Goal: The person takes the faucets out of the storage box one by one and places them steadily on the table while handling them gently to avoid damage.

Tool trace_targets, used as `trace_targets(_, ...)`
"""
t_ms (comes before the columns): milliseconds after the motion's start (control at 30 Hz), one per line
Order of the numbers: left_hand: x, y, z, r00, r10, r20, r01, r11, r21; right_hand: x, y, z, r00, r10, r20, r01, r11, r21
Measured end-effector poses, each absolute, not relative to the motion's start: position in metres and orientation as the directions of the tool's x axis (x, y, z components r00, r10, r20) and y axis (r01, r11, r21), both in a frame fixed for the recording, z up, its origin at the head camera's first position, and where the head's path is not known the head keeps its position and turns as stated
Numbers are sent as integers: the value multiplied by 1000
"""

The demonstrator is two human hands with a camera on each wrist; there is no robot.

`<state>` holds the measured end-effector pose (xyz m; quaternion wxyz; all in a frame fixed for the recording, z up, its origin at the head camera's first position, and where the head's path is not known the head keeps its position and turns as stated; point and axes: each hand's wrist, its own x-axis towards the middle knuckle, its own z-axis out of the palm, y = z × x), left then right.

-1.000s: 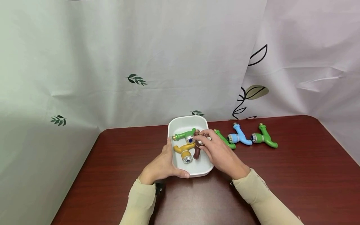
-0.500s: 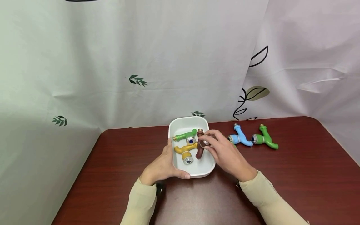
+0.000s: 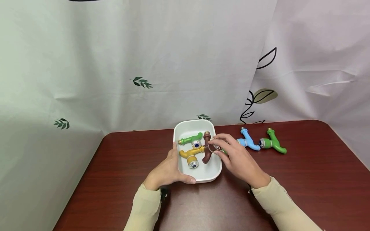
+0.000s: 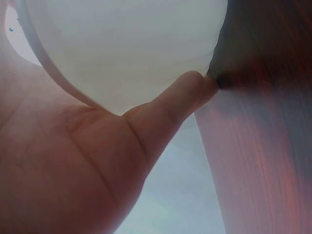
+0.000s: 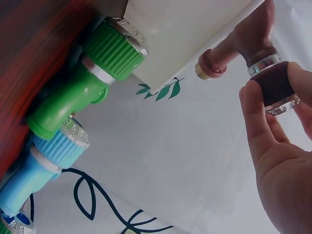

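In the head view my left grip [image 3: 166, 168] holds the white tray [image 3: 206, 173] by its near left corner and my right grip [image 3: 238, 158] pinches the brown tap [image 3: 207, 155] over the tray's right side. My left wrist view shows my thumb [image 4: 168, 105] against the tray; my right wrist view, a green tap [image 5: 73, 100] and a blue tap [image 5: 53, 152] on the bench [image 5: 41, 48].

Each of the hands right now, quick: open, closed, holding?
Left hand: holding the white rounded-rectangular tray.
Right hand: pinching the brown T-shaped faucet.
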<state>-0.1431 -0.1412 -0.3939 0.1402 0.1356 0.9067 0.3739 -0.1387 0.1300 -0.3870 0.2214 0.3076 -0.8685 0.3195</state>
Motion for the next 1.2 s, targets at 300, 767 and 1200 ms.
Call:
trace_targets(300, -143, -141, -395, -925, 348, -153, 139, 685, 715, -135, 139, -389, -699, -391, 598, -690, 588, -422)
trace_targets(767, -143, -141, -394, -926, 347, -148, 142, 684, 716, -128, 156, -389, -691, -374, 619, -691, 595, -411)
trace_targets(1200, -143, -141, -394, -924, 360, -129, 158, 668, 727, -122, 170, -392, -675, -344, 652, -704, 563, -432)
